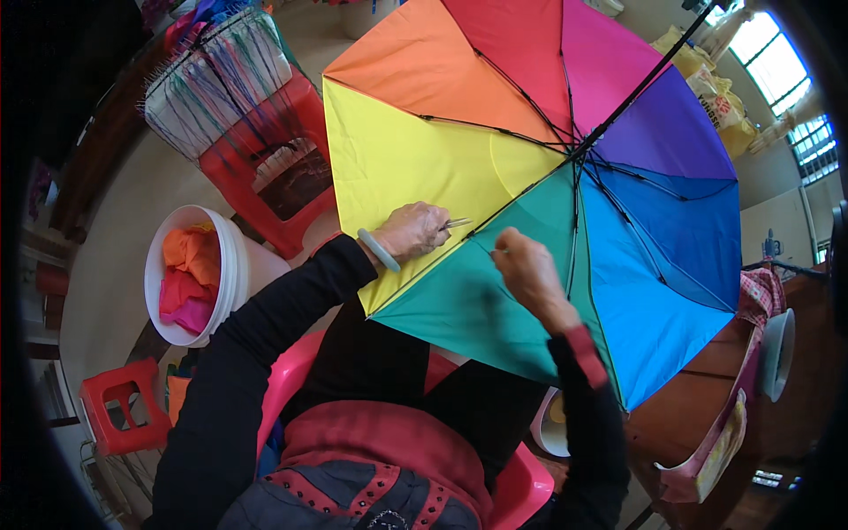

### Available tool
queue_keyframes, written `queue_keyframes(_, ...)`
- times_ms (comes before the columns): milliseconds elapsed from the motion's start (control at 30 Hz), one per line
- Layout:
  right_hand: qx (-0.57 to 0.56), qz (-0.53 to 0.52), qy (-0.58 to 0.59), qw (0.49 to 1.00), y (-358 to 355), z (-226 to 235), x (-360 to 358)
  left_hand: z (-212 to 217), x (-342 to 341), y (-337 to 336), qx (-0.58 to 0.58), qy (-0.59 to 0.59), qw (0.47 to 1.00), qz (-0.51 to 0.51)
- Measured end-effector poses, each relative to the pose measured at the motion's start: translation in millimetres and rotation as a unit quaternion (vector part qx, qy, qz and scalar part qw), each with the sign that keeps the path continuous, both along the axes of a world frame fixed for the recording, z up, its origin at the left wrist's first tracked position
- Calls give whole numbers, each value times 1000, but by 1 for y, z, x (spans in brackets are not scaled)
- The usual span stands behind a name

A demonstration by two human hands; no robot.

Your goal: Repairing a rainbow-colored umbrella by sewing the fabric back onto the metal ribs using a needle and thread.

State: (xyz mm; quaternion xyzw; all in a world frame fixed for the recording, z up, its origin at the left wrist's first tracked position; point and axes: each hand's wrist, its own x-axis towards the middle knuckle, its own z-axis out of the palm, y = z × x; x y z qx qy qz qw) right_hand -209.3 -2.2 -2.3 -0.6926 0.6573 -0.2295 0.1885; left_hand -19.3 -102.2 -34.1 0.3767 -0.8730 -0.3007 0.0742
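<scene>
An opened umbrella (424, 163) with rainbow-coloured panels lies tilted in front of me, its inside, black ribs and shaft (649, 78) facing me. My left hand (412, 232), a pale bangle (378, 250) at its wrist, is closed over the yellow panel near the seam with the green one. A thin two-pronged metal tool (457, 223) sticks out of its fingers toward the rib (495, 215). Over the green panel my right hand (530, 272) is pinched shut, just right of that rib. What its fingertips hold is too small to make out.
A white bucket (237, 265) with orange and pink cloth stands at left. Behind it, a red stool (291, 199) bears a white box (238, 75) hung with coloured threads. Another red stool (126, 406) is lower left. A wooden table (707, 397) stands at right.
</scene>
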Motion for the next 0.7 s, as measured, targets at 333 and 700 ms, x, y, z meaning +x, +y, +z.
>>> queue_keyframes(333, 40, -100, 77, 991, -26, -61, 24, -5, 4, -1, 42, 23, 997, -53)
queue_keyframes(700, -19, -109, 89, 990, -30, -68, 24, -2, 0, 2, -22, -43, 997, -56)
